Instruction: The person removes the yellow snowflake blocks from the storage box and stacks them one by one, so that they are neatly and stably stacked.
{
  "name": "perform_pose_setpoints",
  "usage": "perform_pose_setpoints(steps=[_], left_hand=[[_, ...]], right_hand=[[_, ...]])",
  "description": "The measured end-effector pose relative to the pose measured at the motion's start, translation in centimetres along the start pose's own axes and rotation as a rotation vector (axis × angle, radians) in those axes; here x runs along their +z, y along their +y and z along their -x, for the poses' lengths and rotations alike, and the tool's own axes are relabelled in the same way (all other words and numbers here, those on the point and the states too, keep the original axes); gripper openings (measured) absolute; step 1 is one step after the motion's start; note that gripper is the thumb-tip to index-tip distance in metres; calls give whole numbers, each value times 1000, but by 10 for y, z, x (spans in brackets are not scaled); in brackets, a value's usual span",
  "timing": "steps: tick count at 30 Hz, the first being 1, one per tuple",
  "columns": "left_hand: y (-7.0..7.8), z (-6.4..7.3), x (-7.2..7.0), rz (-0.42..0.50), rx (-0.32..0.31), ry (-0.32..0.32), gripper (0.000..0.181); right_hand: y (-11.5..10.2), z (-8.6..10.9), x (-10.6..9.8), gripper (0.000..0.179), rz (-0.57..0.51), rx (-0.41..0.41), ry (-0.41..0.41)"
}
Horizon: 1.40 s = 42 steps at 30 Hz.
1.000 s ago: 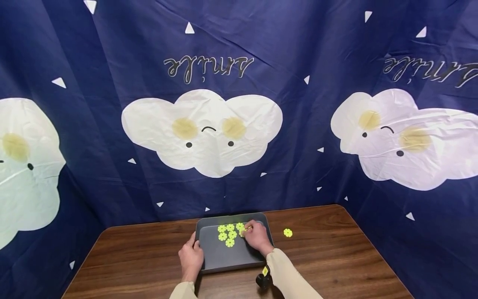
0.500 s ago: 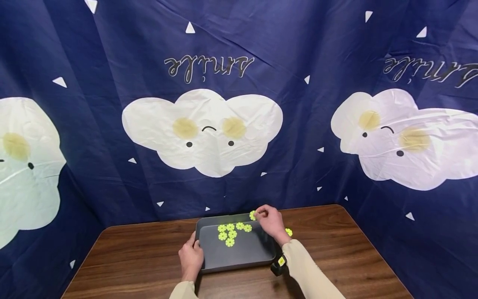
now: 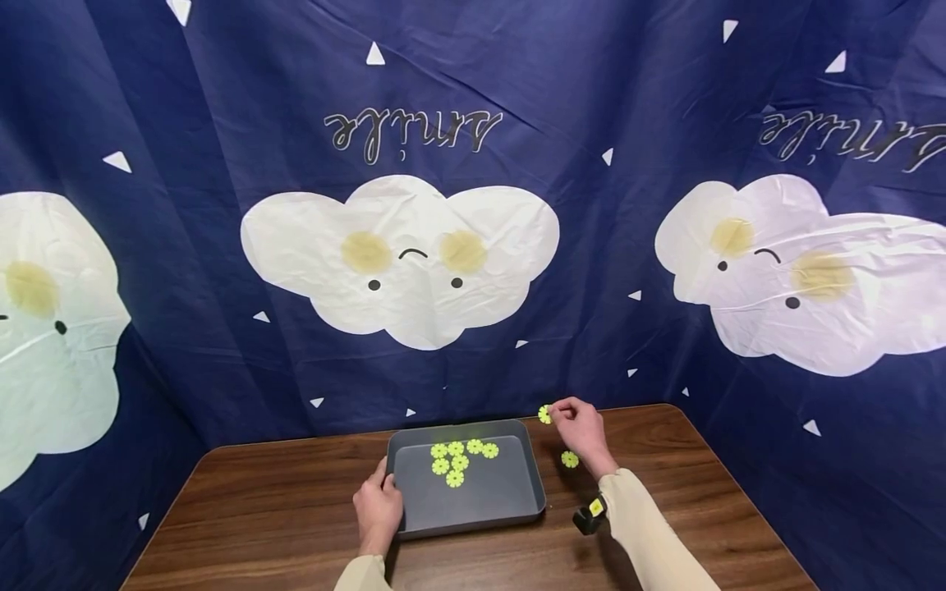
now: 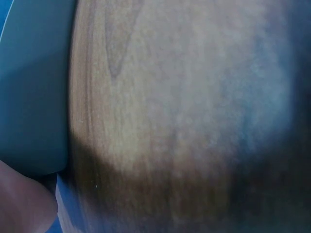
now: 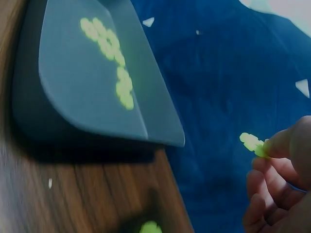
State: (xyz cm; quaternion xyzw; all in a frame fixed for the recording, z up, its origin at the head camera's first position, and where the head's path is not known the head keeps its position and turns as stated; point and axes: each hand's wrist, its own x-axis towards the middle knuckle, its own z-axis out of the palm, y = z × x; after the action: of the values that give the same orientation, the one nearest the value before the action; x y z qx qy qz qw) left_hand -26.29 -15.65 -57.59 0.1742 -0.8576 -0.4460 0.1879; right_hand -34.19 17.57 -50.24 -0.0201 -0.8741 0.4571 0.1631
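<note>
A dark grey rectangular baking pan (image 3: 473, 502) stands on the wooden table. My left hand (image 3: 378, 510) grips its left wall; in the left wrist view a fingertip (image 4: 24, 201) shows at the pan's corner. Toward the pan's far side lie several yellow-green notched plastic discs (image 3: 456, 463), flat on its floor. Right of the pan, my right hand (image 3: 580, 428) is raised and pinches another such disc (image 3: 544, 414) between thumb and index finger, as the right wrist view also shows. Below that hand, a loose disc (image 3: 569, 459) lies on the table.
The brown wooden table (image 3: 281, 509) ends at a blue curtain (image 3: 591, 361) with white clouds, which hangs behind it and along both sides. A black wrist camera (image 3: 589, 515) is strapped to my right wrist.
My right hand has lifted a disc out of the pan and carried it right, past the pan's right wall. My left hand and the pan have stayed put.
</note>
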Motion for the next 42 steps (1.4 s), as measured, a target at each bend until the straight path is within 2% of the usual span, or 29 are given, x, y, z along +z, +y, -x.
perform_pose_setpoints(steps=[11, 15, 24, 42], left_hand=[[0, 0, 0, 0, -21, -11, 42], [-1, -1, 0, 8, -33, -19, 43], [-2, 0, 0, 14, -13, -6, 42], [-1, 0, -1, 14, -19, -13, 42]], right_hand=[[35, 2, -17, 17, 119, 78, -41], [45, 6, -18, 19, 131, 117, -62], [64, 15, -13, 20, 136, 173, -115], [78, 21, -3, 18, 209, 152, -115]])
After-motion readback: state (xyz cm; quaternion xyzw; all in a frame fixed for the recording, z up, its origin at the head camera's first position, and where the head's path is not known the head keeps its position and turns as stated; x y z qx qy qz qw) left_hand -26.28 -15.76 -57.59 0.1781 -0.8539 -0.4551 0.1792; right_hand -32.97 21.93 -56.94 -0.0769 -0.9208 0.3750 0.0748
